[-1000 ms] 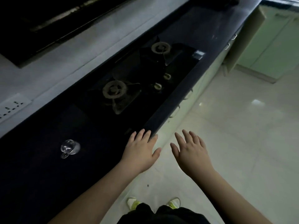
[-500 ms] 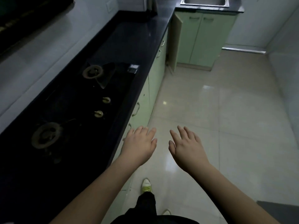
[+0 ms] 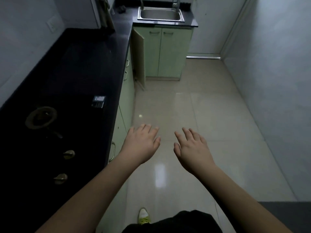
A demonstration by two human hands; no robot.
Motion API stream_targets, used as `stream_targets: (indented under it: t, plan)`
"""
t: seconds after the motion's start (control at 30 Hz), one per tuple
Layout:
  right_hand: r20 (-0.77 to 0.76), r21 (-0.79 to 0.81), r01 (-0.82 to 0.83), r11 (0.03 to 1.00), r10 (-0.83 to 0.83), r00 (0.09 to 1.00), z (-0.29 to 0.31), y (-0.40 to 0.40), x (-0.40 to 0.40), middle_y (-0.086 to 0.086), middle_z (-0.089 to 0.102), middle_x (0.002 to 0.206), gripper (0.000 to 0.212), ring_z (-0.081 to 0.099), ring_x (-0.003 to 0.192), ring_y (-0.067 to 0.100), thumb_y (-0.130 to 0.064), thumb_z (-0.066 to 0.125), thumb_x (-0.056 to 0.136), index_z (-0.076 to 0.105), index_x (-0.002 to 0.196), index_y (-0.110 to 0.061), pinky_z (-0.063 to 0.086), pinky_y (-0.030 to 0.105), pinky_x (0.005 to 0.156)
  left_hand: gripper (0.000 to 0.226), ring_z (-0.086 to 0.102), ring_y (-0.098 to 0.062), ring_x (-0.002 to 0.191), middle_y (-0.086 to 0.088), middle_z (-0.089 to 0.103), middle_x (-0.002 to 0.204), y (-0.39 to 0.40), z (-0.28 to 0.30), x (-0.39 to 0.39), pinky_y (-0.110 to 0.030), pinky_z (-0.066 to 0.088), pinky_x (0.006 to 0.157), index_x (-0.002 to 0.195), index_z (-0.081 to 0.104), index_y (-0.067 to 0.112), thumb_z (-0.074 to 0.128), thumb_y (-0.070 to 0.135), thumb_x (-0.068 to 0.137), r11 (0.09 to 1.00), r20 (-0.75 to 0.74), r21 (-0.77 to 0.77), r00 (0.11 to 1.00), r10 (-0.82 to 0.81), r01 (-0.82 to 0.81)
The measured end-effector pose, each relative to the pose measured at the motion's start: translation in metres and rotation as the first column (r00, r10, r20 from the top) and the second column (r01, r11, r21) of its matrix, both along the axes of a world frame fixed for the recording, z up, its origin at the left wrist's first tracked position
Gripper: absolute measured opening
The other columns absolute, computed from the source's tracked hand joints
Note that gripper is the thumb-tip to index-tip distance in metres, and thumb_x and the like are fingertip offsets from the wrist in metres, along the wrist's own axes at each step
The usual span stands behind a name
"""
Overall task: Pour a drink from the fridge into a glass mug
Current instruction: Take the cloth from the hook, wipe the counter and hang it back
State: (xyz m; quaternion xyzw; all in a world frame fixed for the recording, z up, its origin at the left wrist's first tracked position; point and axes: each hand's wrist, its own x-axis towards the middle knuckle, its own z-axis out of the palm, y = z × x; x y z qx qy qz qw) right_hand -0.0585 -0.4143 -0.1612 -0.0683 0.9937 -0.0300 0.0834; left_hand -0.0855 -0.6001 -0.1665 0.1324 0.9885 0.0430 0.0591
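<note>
Head view: left hand (image 3: 141, 145) and right hand (image 3: 193, 152) out over the floor (image 3: 193, 106), fingers apart, empty. Mug, fridge, drink all out of frame. Probably heading to fridge; walk on beside dark surface (image 3: 80, 68), scan ahead.

Glossy dark stone countertop (image 3: 87, 52), brushed metal sink (image 3: 160, 15), polished floor tiles (image 3: 185, 115) (mirror-like reflections), brassy burner ring (image 3: 41, 117).
</note>
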Motion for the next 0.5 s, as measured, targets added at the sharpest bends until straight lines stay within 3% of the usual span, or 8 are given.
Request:
stream_targets:
  t: [0.5]
  plan:
    - [-0.064,-0.047,0.058,0.997,-0.061,0.996,-0.001,0.065,-0.179,0.004,0.028,0.157,0.049,0.023,0.144,0.024,-0.040,0.030,0.100,0.033,0.147,-0.027,0.019,0.039,0.114,0.053,0.024,-0.017,0.145,0.001,0.034,0.156,0.076,0.005,-0.187,-0.044,0.021,0.116,0.152,0.028,0.026,0.024,0.046,0.103,0.997,-0.003,-0.032,0.998,-0.067,0.067]
